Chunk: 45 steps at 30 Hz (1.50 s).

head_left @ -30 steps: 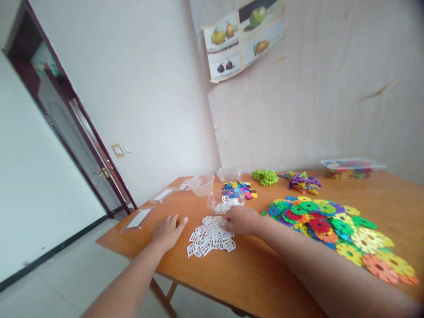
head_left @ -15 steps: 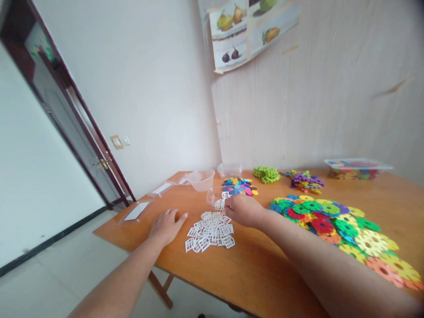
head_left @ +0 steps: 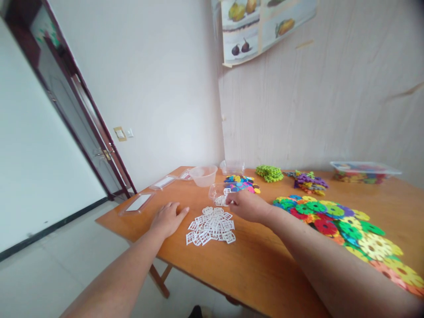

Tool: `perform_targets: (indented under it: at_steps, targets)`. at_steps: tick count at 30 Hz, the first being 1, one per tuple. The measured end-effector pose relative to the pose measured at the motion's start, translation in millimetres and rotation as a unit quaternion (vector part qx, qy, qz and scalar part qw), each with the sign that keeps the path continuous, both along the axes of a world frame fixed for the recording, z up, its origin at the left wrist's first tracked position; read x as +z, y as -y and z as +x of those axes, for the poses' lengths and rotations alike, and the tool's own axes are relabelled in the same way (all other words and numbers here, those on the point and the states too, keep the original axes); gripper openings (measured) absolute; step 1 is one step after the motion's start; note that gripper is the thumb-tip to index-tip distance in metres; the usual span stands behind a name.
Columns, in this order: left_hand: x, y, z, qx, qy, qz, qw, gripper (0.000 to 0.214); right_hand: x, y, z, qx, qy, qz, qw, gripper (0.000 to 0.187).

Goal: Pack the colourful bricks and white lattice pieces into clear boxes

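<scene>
My right hand (head_left: 247, 205) is closed in a pinch at the right side of a small clear plastic box (head_left: 213, 191). A white window-shaped plastic piece (head_left: 227, 191) shows at its fingertips, over the box. More white pieces (head_left: 220, 201) lie inside the box. On the table just in front is a loose heap of white window-shaped pieces (head_left: 212, 227). My left hand (head_left: 168, 218) rests palm down on the table left of that heap, fingers spread and holding nothing.
Beyond the box are small colourful discs (head_left: 241, 183), a translucent bowl (head_left: 202, 176) and green pieces (head_left: 269, 173). Purple pieces (head_left: 309, 182), a filled plastic box (head_left: 364, 171) and a pile of colourful flower discs (head_left: 341, 225) lie right. Clear lids (head_left: 139, 203) lie near the left edge.
The view has shifted slightly, so the table's things sit a little higher and further right. Both hands keep nearly the same places, the right one still beside the clear box.
</scene>
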<state>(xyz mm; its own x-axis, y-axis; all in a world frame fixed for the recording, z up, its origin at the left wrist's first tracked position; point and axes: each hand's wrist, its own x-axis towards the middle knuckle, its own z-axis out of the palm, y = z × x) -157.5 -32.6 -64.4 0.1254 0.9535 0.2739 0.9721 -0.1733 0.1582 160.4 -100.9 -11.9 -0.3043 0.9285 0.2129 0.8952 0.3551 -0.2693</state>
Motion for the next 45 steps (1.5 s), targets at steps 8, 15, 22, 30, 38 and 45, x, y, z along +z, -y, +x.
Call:
perform_targets:
  at_steps: [8, 15, 22, 30, 38, 45]
  targets:
    - [1.6, 2, 1, 0.002, 0.008, -0.003, 1.0, 0.071, -17.9, 4, -5, 0.07, 0.073, -0.061, 0.993, 0.031]
    - [1.4, 1, 1, 0.005, -0.006, -0.009, 1.0, 0.073, -15.7, 2, -5, 0.056, 0.085, -0.075, 0.992, 0.028]
    - [2.6, 2, 2, 0.011, -0.029, -0.014, 0.999, 0.075, -15.4, -2, -1, 0.027, 0.065, -0.096, 0.993, 0.029]
    - [2.0, 2, 2, 0.012, -0.028, -0.012, 0.999, 0.074, -15.2, -2, -1, 0.058, 0.019, -0.119, 0.991, 0.026]
    - [3.2, 2, 2, 0.014, -0.027, -0.018, 0.999, 0.073, -15.1, -7, 7, 0.031, -0.027, -0.094, 0.995, 0.013]
    - [2.2, 2, 2, 0.01, -0.023, -0.012, 1.0, 0.074, 5.2, -10, 12, 0.007, -0.091, -0.022, 0.996, 0.002]
